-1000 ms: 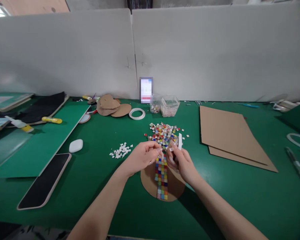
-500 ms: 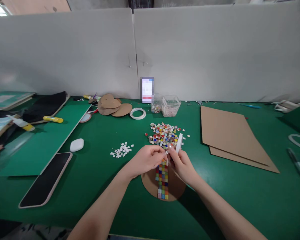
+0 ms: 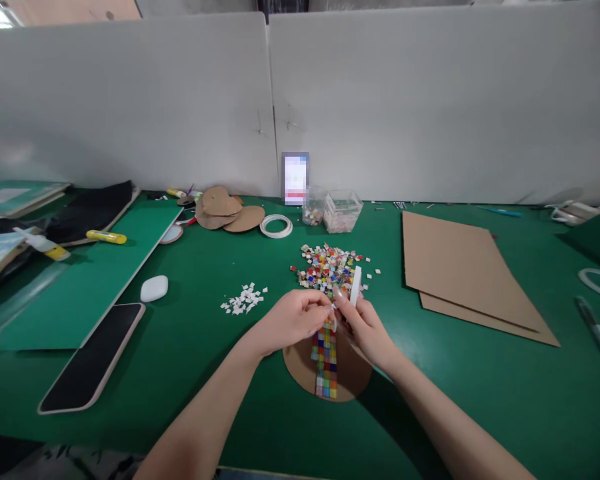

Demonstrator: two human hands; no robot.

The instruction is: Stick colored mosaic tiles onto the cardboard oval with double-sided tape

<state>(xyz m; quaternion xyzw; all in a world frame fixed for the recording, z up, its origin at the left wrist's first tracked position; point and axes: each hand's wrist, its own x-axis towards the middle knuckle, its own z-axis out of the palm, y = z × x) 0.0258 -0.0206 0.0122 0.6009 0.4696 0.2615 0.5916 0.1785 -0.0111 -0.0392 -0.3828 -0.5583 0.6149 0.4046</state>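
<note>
A round cardboard disc [image 3: 353, 380] lies on the green table, bearing a strip of coloured square tiles [image 3: 326, 367]. Over its far edge, my left hand [image 3: 300, 317] is closed, thumb and finger pinched on something too small to make out. My right hand [image 3: 365, 330] meets it fingertip to fingertip and holds a white stick-like piece [image 3: 356, 287] that points up and away. Just beyond the hands is a pile of loose coloured tiles [image 3: 327, 267], partly covered by them. A small heap of white pieces [image 3: 243, 299] lies to the left.
Cardboard sheets [image 3: 465, 273] lie at right. Behind the tiles are a clear box [image 3: 343, 212], a tape roll [image 3: 276, 227] and a propped phone [image 3: 295, 179]. At left: cardboard discs [image 3: 245, 219], a white case [image 3: 155, 289], a dark phone [image 3: 95, 360], a green board [image 3: 100, 287].
The white piece in my right hand has tilted slightly to the left. Both hands have otherwise hardly moved. Another person's hand at the far left edge has gone out of view.
</note>
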